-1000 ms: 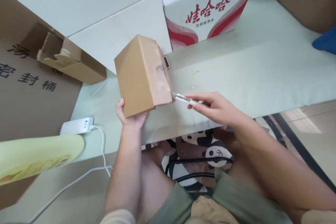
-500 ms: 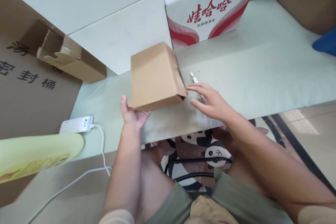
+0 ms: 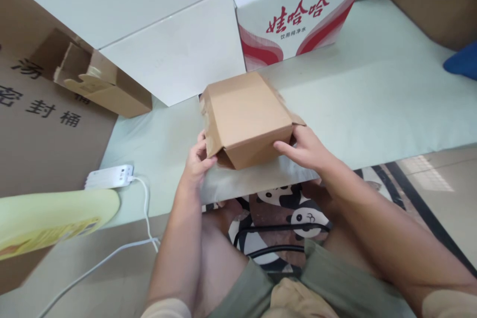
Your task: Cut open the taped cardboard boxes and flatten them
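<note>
A small brown cardboard box is between my two hands, over the front part of the covered table. Its left end flap hangs loose and a second flap juts out at the right corner. My left hand grips the left flap and lower corner, thumb in front and fingers behind. At the right corner my right hand is closed on the box, its thumb along the front side and its fingers partly hidden by the flap. The box's underside is out of sight.
Behind stand large white boxes and a white-and-red printed carton. To the left are an opened brown box, a white power bank with a cable, and a pale green bottle. Something blue lies far right.
The box has shifted right and turned, so its loose left flap shows. My right hand has closed on its right corner. The slim white tool seen beside it is now hidden.
</note>
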The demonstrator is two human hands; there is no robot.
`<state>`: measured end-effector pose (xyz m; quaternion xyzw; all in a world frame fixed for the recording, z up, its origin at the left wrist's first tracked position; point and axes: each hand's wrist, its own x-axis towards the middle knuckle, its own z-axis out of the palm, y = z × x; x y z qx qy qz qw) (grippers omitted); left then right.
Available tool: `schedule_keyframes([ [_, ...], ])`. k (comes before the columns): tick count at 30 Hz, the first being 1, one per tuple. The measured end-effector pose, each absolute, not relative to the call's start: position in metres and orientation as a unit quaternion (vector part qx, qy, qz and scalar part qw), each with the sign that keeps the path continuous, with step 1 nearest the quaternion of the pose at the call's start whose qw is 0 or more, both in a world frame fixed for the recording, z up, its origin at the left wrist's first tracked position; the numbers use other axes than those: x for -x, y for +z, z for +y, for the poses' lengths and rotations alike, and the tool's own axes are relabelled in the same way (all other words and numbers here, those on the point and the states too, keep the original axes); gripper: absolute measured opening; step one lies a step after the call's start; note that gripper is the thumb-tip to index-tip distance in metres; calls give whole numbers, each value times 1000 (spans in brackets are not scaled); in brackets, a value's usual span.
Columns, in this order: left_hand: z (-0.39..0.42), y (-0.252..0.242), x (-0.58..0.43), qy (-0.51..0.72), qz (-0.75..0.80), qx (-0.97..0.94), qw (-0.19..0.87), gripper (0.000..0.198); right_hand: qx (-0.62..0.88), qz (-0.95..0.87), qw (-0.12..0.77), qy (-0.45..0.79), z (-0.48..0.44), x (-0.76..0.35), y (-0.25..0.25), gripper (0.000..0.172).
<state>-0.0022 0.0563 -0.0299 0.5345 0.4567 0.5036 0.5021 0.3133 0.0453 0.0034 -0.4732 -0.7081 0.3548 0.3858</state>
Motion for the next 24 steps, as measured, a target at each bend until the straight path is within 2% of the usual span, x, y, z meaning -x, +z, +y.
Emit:
schedule_keyframes([
  [3, 53, -33, 2, 467, 470, -531, 529, 73, 491, -686, 356, 402, 42, -313, 4, 60],
  [6, 52, -31, -3, 414, 485, -556, 533, 74, 513, -685, 326, 402, 40, -310, 5, 64],
  [8, 53, -26, -7, 431, 494, -565, 500, 67, 550, -679, 321, 364, 41, -308, 5, 70],
  [11, 54, -16, -13, 518, 493, -541, 442, 45, 625, -648, 344, 266, 45, -307, 3, 81],
  [13, 53, -10, -16, 544, 474, -496, 482, 43, 652, -626, 374, 209, 48, -309, 1, 82],
  [17, 50, -5, -19, 487, 418, -430, 635, 44, 654, -601, 433, 155, 49, -313, 1, 73],
  [20, 50, -9, -21, 464, 402, -446, 651, 48, 638, -605, 433, 198, 47, -314, 1, 69],
  [24, 54, -17, -27, 490, 479, -500, 529, 45, 580, -652, 375, 314, 45, -311, -1, 67],
])
